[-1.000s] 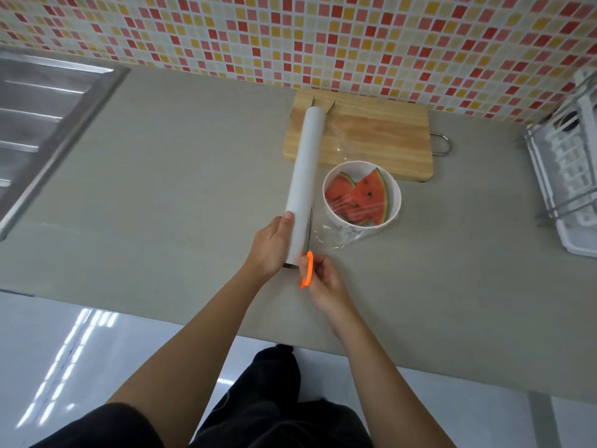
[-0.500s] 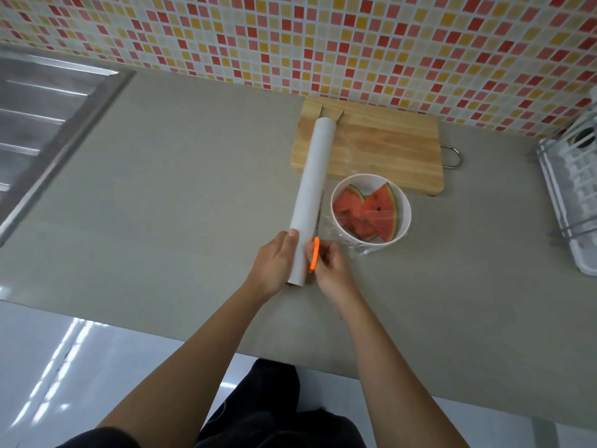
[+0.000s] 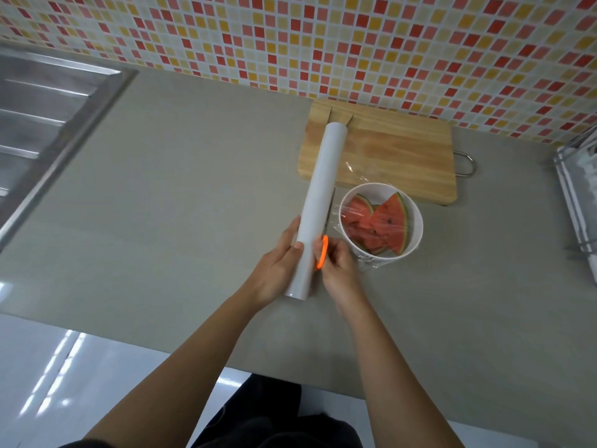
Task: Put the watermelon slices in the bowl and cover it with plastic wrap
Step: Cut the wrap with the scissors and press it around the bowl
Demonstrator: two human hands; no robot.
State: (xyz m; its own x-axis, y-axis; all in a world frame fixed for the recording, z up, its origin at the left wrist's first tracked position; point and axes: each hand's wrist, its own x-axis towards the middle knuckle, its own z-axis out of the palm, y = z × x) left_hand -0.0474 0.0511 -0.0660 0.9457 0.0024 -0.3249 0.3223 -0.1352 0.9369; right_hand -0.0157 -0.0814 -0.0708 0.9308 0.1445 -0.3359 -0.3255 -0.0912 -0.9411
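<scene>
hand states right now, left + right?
Left hand: holds the plastic wrap roll near its end.
Right hand: grips the orange-handled scissors beside the roll.

Looking down on a flat grey counter point(image 3: 181, 176), running back to a tiled wall point(image 3: 323, 43) at 12 o'clock. Carrying a wooden board point(image 3: 397, 156) at 1 o'clock, lying flat by the wall, with a metal loop point(image 3: 466, 163) sticking out on its right. Holding up a white bowl point(image 3: 374, 194) at 3 o'clock, sitting just in front of the board. Passing under a roll of plastic wrap point(image 3: 326, 189) in the middle, reaching over the board; hard to tell whether touching. Bearing a white rack point(image 3: 578, 195) farther out at 3 o'clock. Meeting a shiny sink point(image 3: 42, 101) at 10 o'clock.
</scene>
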